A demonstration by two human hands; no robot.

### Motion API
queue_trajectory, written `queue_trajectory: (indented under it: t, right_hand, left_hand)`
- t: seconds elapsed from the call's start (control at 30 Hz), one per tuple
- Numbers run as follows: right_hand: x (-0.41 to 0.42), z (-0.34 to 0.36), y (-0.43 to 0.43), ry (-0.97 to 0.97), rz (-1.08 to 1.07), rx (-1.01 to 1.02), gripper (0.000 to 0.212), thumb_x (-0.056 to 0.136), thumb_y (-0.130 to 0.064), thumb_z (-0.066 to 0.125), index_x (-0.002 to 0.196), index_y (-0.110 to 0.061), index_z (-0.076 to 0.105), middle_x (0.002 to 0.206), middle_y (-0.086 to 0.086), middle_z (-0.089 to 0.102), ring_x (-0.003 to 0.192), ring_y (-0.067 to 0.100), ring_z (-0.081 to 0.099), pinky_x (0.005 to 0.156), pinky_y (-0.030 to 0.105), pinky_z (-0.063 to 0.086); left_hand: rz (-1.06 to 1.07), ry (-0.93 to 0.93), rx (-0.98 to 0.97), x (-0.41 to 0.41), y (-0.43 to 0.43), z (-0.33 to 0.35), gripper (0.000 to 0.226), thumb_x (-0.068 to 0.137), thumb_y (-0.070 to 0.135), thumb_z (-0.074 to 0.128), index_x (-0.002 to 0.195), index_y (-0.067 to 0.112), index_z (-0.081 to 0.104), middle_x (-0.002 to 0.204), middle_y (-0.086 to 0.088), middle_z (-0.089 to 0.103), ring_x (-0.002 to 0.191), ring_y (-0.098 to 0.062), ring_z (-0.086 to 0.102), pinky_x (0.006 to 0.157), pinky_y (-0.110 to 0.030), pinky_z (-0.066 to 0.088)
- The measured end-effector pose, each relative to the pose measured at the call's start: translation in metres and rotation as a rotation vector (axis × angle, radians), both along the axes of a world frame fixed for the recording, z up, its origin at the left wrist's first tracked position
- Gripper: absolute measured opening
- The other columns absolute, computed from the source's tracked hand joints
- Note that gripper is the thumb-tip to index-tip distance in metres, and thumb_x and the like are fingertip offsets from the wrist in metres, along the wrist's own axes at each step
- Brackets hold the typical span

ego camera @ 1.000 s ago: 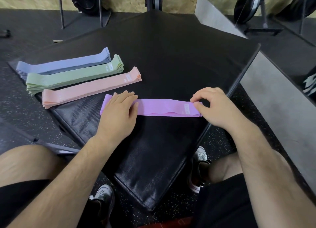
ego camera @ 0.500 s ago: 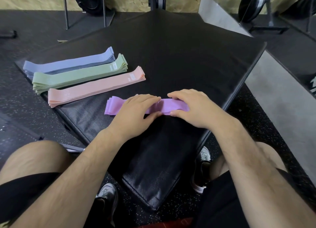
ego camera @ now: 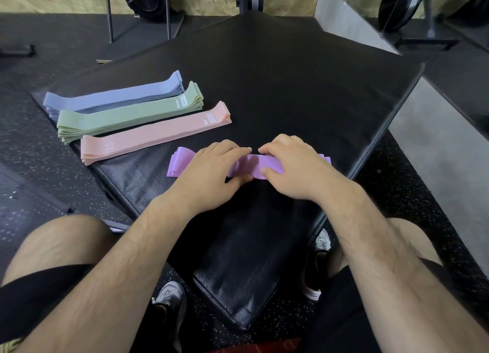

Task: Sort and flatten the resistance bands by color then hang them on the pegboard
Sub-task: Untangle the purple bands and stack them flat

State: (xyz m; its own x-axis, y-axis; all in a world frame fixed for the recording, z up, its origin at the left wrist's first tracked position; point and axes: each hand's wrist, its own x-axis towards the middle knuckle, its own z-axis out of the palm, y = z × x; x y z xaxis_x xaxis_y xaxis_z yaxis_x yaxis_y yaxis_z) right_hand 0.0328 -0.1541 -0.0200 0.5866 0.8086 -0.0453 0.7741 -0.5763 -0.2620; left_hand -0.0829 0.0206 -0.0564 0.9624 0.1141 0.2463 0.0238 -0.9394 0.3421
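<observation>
both hands have slid inward, nearly meeting: left hand (ego camera: 211, 172) and right hand (ego camera: 293, 167), fingers together and flat, press the purple band (ego camera: 182, 162); flattening likely nears completion.

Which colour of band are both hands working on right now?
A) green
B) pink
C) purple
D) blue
C: the left hand and the right hand both lie on the purple band at the near edge of the mat.
</observation>
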Motion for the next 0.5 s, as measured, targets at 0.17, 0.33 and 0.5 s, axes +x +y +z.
queue_trajectory:
  t: [0.17,0.33,0.5]
  right_hand:
    - [0.001,0.003,0.005,0.058,-0.026,-0.024,0.042,0.095,-0.035,0.056,0.136,-0.028,0.055,0.13,-0.003,0.045,0.122,0.021,0.04,0.097,0.03,0.032]
    - [0.0,0.006,0.011,0.068,-0.054,-0.013,0.027,0.09,-0.037,0.059,0.115,-0.028,0.057,0.114,-0.005,0.044,0.108,0.018,0.039,0.09,0.029,0.029]
    - [-0.003,0.009,0.012,0.081,-0.072,0.048,0.022,0.088,-0.04,0.064,0.096,-0.026,0.049,0.095,-0.011,0.049,0.092,0.012,0.046,0.081,0.03,0.03]
  left_hand:
    - [0.019,0.018,-0.058,-0.001,-0.006,-0.001,0.058,0.094,0.048,0.053,0.143,0.017,0.053,0.137,0.002,0.057,0.127,-0.019,0.049,0.11,-0.037,0.038]
    - [0.026,0.014,-0.056,0.006,-0.005,-0.001,0.045,0.093,0.019,0.054,0.138,0.014,0.057,0.119,-0.001,0.058,0.109,-0.025,0.055,0.098,-0.045,0.045]
    - [0.009,0.009,-0.038,0.013,-0.009,0.008,0.042,0.089,0.014,0.056,0.13,0.015,0.062,0.112,-0.001,0.053,0.1,-0.021,0.055,0.085,-0.039,0.043]
